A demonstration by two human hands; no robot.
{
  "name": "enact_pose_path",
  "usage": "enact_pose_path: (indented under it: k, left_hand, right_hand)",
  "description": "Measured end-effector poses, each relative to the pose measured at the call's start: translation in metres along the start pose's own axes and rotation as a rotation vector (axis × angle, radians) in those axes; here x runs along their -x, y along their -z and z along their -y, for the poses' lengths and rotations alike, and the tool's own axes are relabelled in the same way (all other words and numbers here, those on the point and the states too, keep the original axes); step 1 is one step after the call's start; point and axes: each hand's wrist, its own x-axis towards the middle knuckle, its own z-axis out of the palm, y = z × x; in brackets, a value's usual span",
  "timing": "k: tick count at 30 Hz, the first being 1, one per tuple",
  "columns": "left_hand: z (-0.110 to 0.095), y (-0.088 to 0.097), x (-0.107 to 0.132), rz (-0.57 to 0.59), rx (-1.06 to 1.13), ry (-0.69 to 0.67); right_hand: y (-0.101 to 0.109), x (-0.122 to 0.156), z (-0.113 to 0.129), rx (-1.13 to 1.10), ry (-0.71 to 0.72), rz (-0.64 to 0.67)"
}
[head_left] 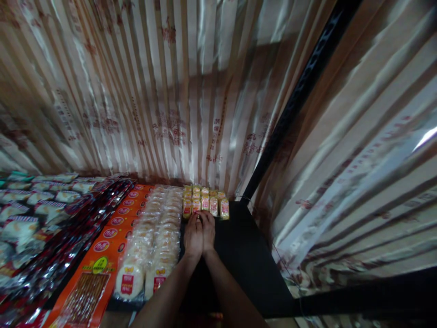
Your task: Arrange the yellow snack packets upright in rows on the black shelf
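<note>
Both hands meet side by side at the back of the black shelf, against small yellow snack packets (205, 202) standing in short rows. My left hand (193, 237) has its fingers curled at the front of these packets, with a small gold spot showing at the fingers. Beside it, touching, my right hand (208, 231) bends its fingers the same way over the front row. What lies under the fingertips is hidden. Just left of my left hand run two rows of round white rice crackers (160, 246) in clear wrappers.
Orange snack packs (99, 255) overlap in a column further left, beside dark shiny packets (73, 246) and white bags (51, 207). The black shelf (249, 264) extends to the right. A black upright post (290, 109) stands at its back corner, before pleated printed curtains (170, 91).
</note>
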Motion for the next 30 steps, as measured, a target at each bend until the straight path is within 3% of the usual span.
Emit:
enact_pose_path:
  k: [7, 13, 20, 24, 27, 30]
  left_hand:
    - [-0.01, 0.009, 0.026, -0.03, -0.053, 0.031]
    - [0.0, 0.011, 0.083, -0.012, -0.09, 0.029]
    - [0.03, 0.025, 0.182, 0.043, -0.065, -0.151]
    - [0.054, 0.041, 0.232, 0.119, -0.089, -0.165]
    - [0.076, 0.051, 0.249, 0.193, -0.188, -0.154]
    - [0.1, 0.06, 0.249, 0.23, -0.356, -0.041]
  right_hand:
    - [0.013, 0.019, 0.009, -0.052, -0.036, -0.04]
    - [0.045, 0.072, 0.025, -0.059, -0.097, 0.055]
    - [0.078, 0.161, 0.029, -0.116, -0.053, 0.175]
    - [0.086, 0.219, 0.026, -0.09, -0.025, 0.263]
    - [0.081, 0.25, 0.023, -0.062, -0.05, 0.354]
    - [0.067, 0.266, 0.018, 0.043, -0.129, 0.461]
